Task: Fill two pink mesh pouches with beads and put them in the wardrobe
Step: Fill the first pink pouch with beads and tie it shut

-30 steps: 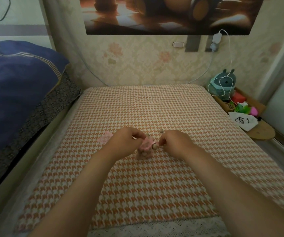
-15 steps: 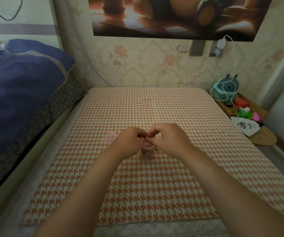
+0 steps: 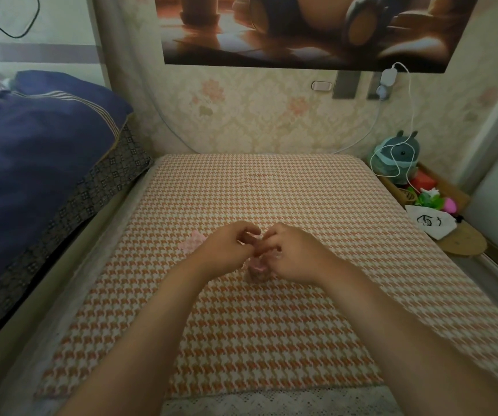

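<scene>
Over 1 second I watched the left hand (image 3: 226,253) and right hand (image 3: 297,258) come from apart to touching above the pink mesh pouch (image 3: 258,270). Their fingers were curled, pinching its neck; cord or mesh, I couldn't tell. I judged pouch 1 was being tied shut. The second pouch (image 3: 193,242) lay flat just left on the houndstooth cloth (image 3: 271,340), with blue bedding (image 3: 31,163) alongside and a poster (image 3: 301,28) above.
</scene>
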### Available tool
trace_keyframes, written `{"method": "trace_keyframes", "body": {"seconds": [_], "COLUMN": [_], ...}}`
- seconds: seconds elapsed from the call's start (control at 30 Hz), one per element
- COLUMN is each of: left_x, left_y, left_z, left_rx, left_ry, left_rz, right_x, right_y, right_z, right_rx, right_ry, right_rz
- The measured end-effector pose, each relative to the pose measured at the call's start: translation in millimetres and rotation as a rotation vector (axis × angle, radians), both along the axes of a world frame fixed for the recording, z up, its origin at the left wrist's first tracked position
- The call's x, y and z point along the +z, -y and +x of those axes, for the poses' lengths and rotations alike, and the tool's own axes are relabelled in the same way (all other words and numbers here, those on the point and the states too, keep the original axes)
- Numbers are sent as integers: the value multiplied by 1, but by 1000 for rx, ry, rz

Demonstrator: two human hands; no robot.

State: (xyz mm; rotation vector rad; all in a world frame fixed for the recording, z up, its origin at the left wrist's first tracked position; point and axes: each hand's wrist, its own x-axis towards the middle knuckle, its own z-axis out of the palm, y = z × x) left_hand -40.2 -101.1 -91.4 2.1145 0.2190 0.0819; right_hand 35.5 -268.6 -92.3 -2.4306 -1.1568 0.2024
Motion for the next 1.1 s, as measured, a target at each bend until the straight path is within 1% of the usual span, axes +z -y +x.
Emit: {"method": "trace_keyframes", "body": {"seconds": [0.07,0.13,0.23,0.37,0.43,0.53,0.63,0.7,0.77,0.87,0.97,1.07,1.1], "left_x": [-3,-8,-13,-14,-14,-13,-13,-12,-11,-10,-10,-9,-9], "left_y": [-1,-3,-1,1,1,2,3,3,3,3,3,2,2], "left_z": [-2,-3,-3,1,1,-1,-1,-2,-2,-2,-3,-3,-3], "left_rx": [-73,-140,-179,-122,-116,-107,-74,-57,-50,-58,-36,-4,-7], "left_ry": [-80,-102,-61,2,15,47,79,76,60,49,42,40,44], "left_rz": [-54,-4,119,173,191,218,250,267,259,250,256,283,285], "right_x": [-1,-1,1,3,4,4,5,7,8,8,8,9,10], "right_y": [-2,-3,-1,1,1,1,1,0,0,0,1,2,2], "right_z": [0,1,2,1,-1,-2,-3,-3,-3,-4,-5,-5,-5], "right_rx": [-5,-21,-77,-20,11,-1,-28,-30,-9,26,-6,-36,-30], "right_ry": [30,37,85,101,119,209,243,274,277,269,262,329,324], "right_rz": [-21,3,51,114,67,-31,-23,35,46,-51,-73,-19,7]}}
